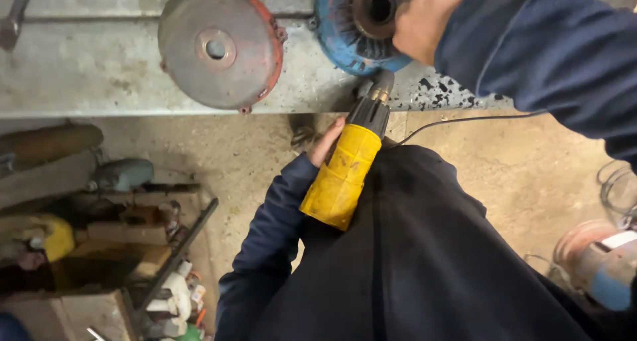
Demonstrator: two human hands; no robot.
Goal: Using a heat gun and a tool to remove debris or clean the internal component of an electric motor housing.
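Landmark: the blue motor end cover, lying on the pale metal workbench at its near edge.
Right hand: the right hand rests on the blue cover's right side beside its rusty centre hub, fingers curled over it; how firmly it grips, I cannot tell.
Left hand: the left hand is wrapped around the yellow power tool, only the fingertips showing past the body.
Tool: the yellow tool sits just below the blue cover, its dark metal nose pointing up at the cover's lower rim and touching or nearly touching it; which, I cannot tell.
Cord: a thin black cable runs from below the blue cover off to the right, across the concrete floor.
Neighbour: a red round end cover lies to the left of the blue one, apart from it.
Risk, slip: the nose probably skids off the curved rim if the cover turns under a light hold.
Risk, hand: the right hand sits close above the nose, so a skid could reach it.
Risk, edge: the blue cover overhangs the bench edge and could tip off under a push.
Risk, cord: the cable could snag a foot.
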